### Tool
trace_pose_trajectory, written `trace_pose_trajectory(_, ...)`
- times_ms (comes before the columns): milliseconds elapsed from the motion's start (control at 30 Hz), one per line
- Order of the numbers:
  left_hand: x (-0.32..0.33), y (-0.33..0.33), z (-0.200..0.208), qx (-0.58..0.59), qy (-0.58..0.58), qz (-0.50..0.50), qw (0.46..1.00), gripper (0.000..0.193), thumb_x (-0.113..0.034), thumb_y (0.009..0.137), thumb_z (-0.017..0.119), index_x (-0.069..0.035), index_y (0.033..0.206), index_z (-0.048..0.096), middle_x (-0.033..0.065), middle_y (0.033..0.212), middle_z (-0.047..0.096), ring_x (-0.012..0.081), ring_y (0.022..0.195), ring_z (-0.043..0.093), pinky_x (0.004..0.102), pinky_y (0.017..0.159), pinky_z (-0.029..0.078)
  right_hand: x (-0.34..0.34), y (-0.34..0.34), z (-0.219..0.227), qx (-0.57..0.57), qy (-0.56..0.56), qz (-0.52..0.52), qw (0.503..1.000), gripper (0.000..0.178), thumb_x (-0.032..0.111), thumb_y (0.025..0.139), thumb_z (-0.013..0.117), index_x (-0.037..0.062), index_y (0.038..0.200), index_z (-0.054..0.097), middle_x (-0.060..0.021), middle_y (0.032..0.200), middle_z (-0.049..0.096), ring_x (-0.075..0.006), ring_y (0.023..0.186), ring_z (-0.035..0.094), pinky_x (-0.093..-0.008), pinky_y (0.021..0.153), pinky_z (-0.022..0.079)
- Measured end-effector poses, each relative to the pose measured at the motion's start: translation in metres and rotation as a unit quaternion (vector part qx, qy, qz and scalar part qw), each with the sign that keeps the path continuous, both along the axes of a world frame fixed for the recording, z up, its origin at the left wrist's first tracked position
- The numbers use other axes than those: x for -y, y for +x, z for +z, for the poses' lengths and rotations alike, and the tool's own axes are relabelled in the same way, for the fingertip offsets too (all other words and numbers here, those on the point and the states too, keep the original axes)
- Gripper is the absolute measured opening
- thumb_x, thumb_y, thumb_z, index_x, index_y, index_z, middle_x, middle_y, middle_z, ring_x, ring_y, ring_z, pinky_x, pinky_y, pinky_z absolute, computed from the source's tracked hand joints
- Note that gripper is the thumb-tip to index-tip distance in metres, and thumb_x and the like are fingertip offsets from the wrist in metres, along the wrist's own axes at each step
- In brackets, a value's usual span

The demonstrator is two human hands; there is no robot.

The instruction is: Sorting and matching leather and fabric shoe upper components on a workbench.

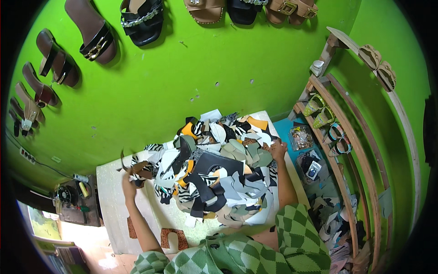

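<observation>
A big heap of cut material scraps (220, 164) in black, white, grey, orange and zebra print covers the middle of a pale table (112, 201). At the heap's left side my left hand (130, 181) is closed on brown scraps (142, 170), slightly blurred; zebra-print pieces are beside them. My right hand (279, 150) is at the heap's right edge, its fingers closed around a leopard-print scrap (273, 145). Near me on the table lies a leopard-print piece with a cut-out (174, 238), and a smaller leopard-print piece (132, 227) is to its left.
Sandals (98, 43) hang along the green wall. On the right, a wooden rack (340, 173) carries more sandals, with clear tubs (301, 138) and loose scraps (335, 219) between it and the table. A small fan (66, 194) is on a stand at the left.
</observation>
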State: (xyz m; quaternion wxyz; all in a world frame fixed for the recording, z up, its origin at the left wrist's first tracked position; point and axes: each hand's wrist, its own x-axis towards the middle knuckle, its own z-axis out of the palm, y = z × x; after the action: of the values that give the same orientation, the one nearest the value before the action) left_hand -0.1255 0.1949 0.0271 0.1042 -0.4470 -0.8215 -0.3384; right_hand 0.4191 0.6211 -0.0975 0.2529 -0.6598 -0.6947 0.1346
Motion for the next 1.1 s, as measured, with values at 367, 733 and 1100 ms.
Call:
trace_pose_trajectory(367,-0.095,0.129,-0.012,0.281,-0.077,-0.132,0.947,0.045,-0.017,0.089,0.053,-0.006,0.131,0.042,0.0141,0.129,0.044,0.0251,0.120,0.042,0.0366,0.099,0.036,-0.033,-0.046,0.088,-0.146,0.180,0.132,0.964,0.011,0.007,0.080,0.058,0.0071,0.086,0.067,-0.0170,0.093,0.055,-0.0318,0.087,0.058,-0.0373,0.076,0.047)
trace_pose_trajectory(733,-0.154,0.185,0.048,0.335,-0.051,-0.249,0.907,0.045,-0.022,0.087,0.057,-0.006,0.127,0.046,0.0169,0.130,0.042,0.0298,0.123,0.040,0.0373,0.102,0.032,-0.029,-0.070,0.098,0.094,-0.033,0.273,0.957,0.018,0.028,0.067,0.077,0.0125,0.072,0.068,-0.0029,0.080,0.063,-0.0217,0.079,0.060,-0.0406,0.071,0.039)
trace_pose_trajectory(1100,-0.133,0.193,0.077,0.452,0.032,-0.227,0.862,0.037,-0.015,0.092,0.051,-0.008,0.128,0.044,0.0080,0.123,0.051,0.0181,0.114,0.049,0.0327,0.095,0.038,-0.004,-0.108,0.277,-0.223,-0.128,0.455,0.852,0.032,0.029,0.083,0.067,-0.0028,0.080,0.060,-0.0034,0.071,0.057,-0.0105,0.069,0.048,-0.0308,0.066,0.041)
